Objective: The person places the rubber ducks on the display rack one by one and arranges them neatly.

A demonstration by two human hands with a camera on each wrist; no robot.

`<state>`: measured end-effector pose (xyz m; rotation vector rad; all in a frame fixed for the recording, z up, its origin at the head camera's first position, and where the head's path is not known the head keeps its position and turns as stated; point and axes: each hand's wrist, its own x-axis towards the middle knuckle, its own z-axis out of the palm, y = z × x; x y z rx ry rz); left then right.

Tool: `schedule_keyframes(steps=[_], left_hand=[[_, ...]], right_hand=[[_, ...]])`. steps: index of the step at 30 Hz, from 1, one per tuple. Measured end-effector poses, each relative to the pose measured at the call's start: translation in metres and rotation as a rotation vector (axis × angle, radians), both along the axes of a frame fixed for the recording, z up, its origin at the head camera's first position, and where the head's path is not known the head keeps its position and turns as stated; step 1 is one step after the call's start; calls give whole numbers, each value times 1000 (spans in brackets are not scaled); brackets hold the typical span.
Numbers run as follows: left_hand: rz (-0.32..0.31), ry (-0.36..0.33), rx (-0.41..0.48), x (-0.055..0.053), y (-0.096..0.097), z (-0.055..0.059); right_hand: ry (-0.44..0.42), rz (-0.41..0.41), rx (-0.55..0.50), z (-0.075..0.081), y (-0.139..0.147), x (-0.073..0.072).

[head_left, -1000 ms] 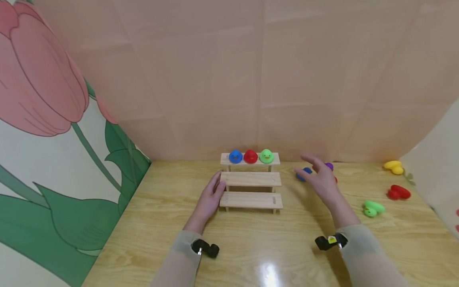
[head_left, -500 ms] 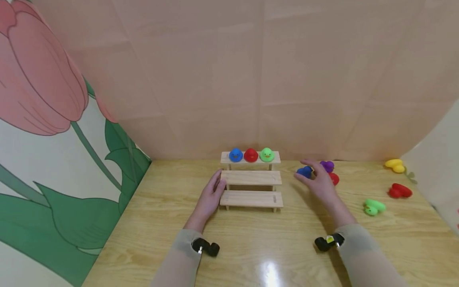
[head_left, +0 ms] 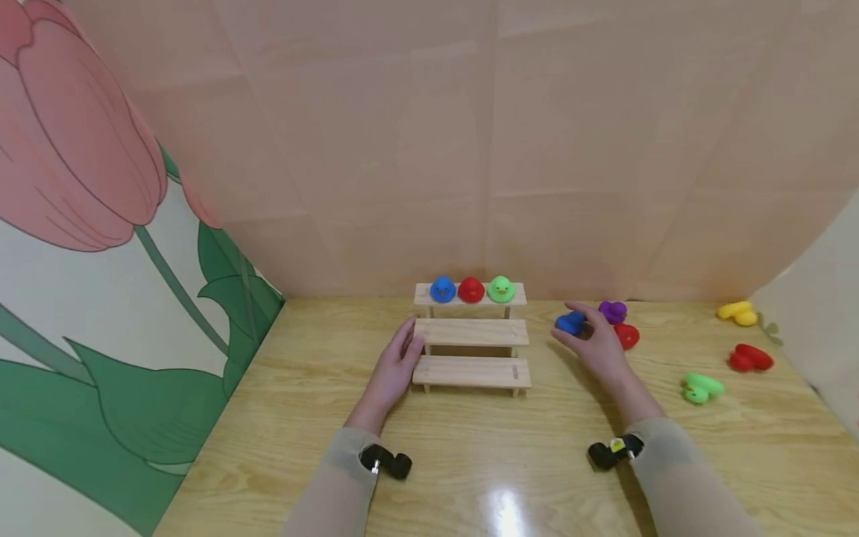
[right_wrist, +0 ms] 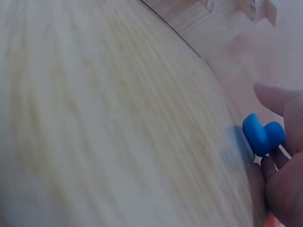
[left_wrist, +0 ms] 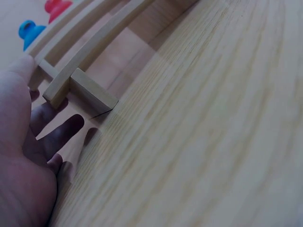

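Observation:
A small wooden three-tier stand (head_left: 471,333) bears a blue rubber duck (head_left: 443,289), a red rubber duck (head_left: 471,290) and a green rubber duck (head_left: 501,289) on its top tier. At the stand's left end, my left hand (head_left: 391,373) touches the wood; in the left wrist view its thumb lies by a board end and the other fingers extend loosely. My right hand (head_left: 602,353) reaches around another blue rubber duck (right_wrist: 262,135) on the table, thumb and fingers spread either side. The right wrist view shows the thumb apart from this duck; finger contact is unclear.
Behind the right hand lie a purple duck (head_left: 613,312) and a red duck (head_left: 627,336). Farther right are a yellow duck (head_left: 737,312), a red duck (head_left: 750,358) and a green duck (head_left: 702,388). A cloth-like backdrop (head_left: 570,149) rises behind the table (head_left: 470,462).
My right hand has come down around the blue duck at its fingertips, uncovering the purple and red ducks behind it. The left hand stays at the stand.

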<state>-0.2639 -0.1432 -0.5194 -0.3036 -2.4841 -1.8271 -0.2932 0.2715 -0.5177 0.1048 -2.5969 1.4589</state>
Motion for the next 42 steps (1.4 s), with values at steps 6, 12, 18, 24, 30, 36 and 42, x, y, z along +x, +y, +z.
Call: schedule_keyframes(steps=[6, 12, 18, 24, 30, 36, 42], left_hand=[[1, 3, 0, -1, 0, -1], [1, 1, -9, -1, 0, -1], [-4, 8, -11, -1, -1, -1], [-4, 11, -2, -2, -1, -2], [-9, 10, 1, -1, 0, -1], [-5, 1, -9, -1, 0, -1], [-14, 0, 6, -1, 0, -1]], right_hand=[[4, -5, -8, -2, -1, 1], [37, 5, 32, -5, -1, 7], [29, 45, 72, -5, -1, 14], [27, 53, 67, -5, -3, 17], [36, 51, 90, -5, -4, 18], [22, 71, 97, -7, -5, 16], [17, 65, 108, -7, -4, 16]])
